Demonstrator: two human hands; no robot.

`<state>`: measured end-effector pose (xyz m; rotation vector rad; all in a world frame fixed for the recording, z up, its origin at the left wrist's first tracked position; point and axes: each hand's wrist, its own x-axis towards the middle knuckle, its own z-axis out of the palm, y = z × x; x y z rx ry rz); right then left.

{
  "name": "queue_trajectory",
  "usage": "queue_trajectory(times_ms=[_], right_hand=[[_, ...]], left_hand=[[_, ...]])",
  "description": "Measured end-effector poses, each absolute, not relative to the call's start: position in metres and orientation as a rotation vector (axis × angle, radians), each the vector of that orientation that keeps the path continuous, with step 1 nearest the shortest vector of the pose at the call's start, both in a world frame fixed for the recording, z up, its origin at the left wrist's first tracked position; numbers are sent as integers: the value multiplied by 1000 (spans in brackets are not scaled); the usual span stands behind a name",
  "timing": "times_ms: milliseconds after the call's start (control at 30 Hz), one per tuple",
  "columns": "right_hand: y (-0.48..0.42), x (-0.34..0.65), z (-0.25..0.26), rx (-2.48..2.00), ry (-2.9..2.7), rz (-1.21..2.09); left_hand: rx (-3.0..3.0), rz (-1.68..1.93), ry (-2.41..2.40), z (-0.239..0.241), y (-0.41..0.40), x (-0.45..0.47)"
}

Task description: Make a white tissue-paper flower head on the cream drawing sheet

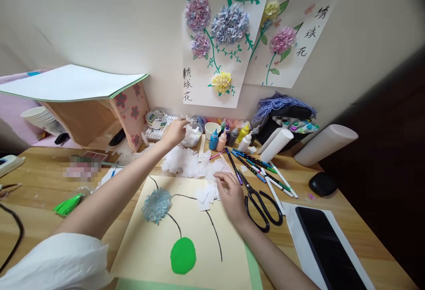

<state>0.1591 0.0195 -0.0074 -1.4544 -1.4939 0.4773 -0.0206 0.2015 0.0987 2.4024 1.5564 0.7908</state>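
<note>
My left hand (174,133) reaches over a clear tub (191,137) of white scraps. Its fingers are pinched together, and what they hold is too small to make out. My right hand (231,197) rests at the right of a cream sheet (146,245), its fingers loosely curved and apart, beside small white paper squares (205,196). On the sheet are a blue-grey ruffled paper flower (157,206), a flat green disc (183,256) and thin dark drawn stems. Black-handled scissors (258,199) lie just right of my right hand.
Torn white paper (186,162) covers the table behind the sheet. Paint bottles (213,140), scattered markers (262,170) and paper rolls (277,144) stand or lie behind. A phone (327,245) and a black mouse (322,184) are at right, a box (129,113) at left.
</note>
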Motion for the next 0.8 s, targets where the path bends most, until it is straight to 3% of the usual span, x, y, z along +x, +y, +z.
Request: queue_trajectory(times_ms=[200, 367, 500, 633, 800], right_hand=[[17, 154, -14, -1592, -1880, 307], [21, 147, -17, -1497, -2051, 408], [25, 148, -9, -1446, -1960, 382], [20, 158, 3, -1470, -1777, 312], [11, 177, 5, -1587, -1743, 282]], left_hand=[[2520, 983, 1535, 99, 129, -64], [2678, 847, 1209, 78, 40, -100], [2878, 917, 735, 46, -17, -109], [3090, 760, 316, 20, -47, -106], [3115, 763, 131, 2, -51, -104]])
